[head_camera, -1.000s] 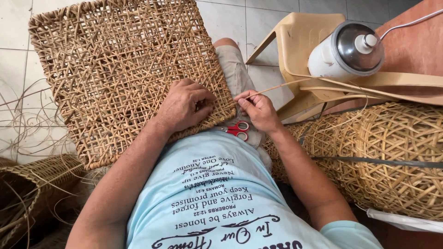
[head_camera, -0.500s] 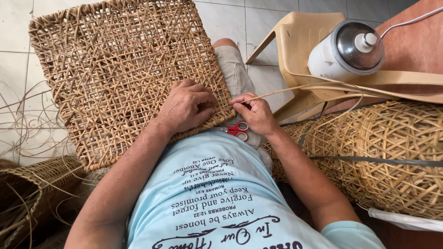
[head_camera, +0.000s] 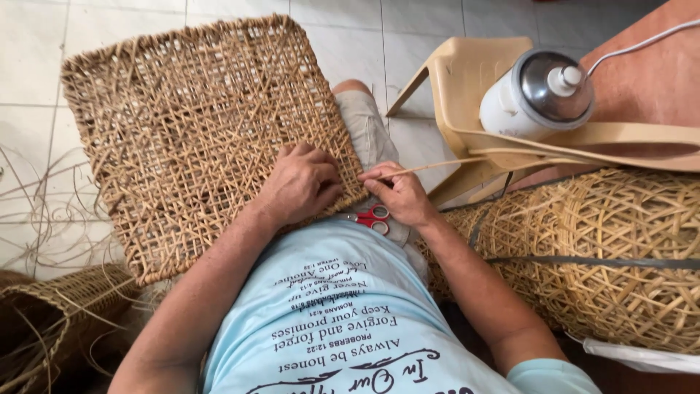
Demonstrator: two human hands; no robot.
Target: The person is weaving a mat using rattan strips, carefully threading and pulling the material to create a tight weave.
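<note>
Rattan strand (head_camera: 452,165) is running from the right hand (head_camera: 402,194) toward the right of the frame, long axis near horizontal and rising slightly, passing in front of the pale plastic chair (head_camera: 467,87). Right hand is pinching the strand's near end between thumb and fingertips, closed narrow on it, right at the lower right edge of the woven rattan panel (head_camera: 197,131). Left hand (head_camera: 299,182) is lying flat and half curled on that same edge, pressing the weave down, holding nothing else; the two hands are sitting just beside each other. Panel is resting on the person's lap, tilted, filling the upper left and centre of the frame. So the strand's working end is lying at the right hand, with the panel edge just to its left; right hand is the nearer one.

Red-handled scissors (head_camera: 372,217) are lying on the lap just below the right hand. White cooker pot (head_camera: 536,95) is standing on the chair, upper right. Round woven basket (head_camera: 620,255) is lying at right; loose rattan strips (head_camera: 44,219) are trailing over the tiled floor (head_camera: 29,66) at left.
</note>
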